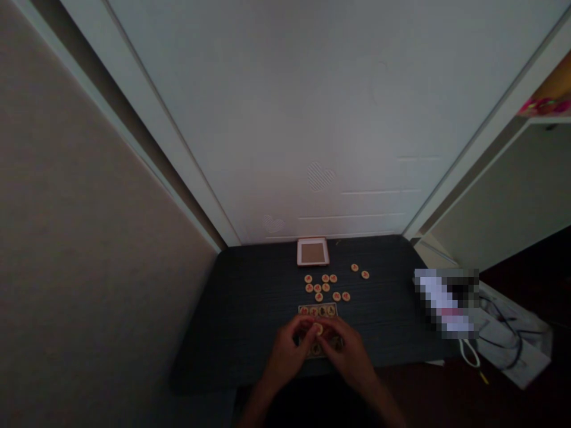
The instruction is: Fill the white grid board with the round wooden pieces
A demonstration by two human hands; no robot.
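Both hands meet in front of me, low over the dark table. A round wooden xiangqi piece (318, 329) is between them at the fingertips. My left hand (294, 345) is closed, its thumb pressed to the piece. My right hand (343, 345) is curled in from the other side, its fingertips touching the same piece. Beneath them lies a shallow box (336, 306) with rows of xiangqi pieces (322, 311); the hands hide its middle. Beyond the box, several red-marked xiangqi pieces (317, 288) lie loose on the table.
A white-rimmed box lid (313, 240) lies at the back of the dark table (250, 309), by the white panel (321, 119). Two pieces (360, 271) sit apart at the right. A white bag (530, 351) with cords stands off the table's right side, near a blurred-out object (446, 303).
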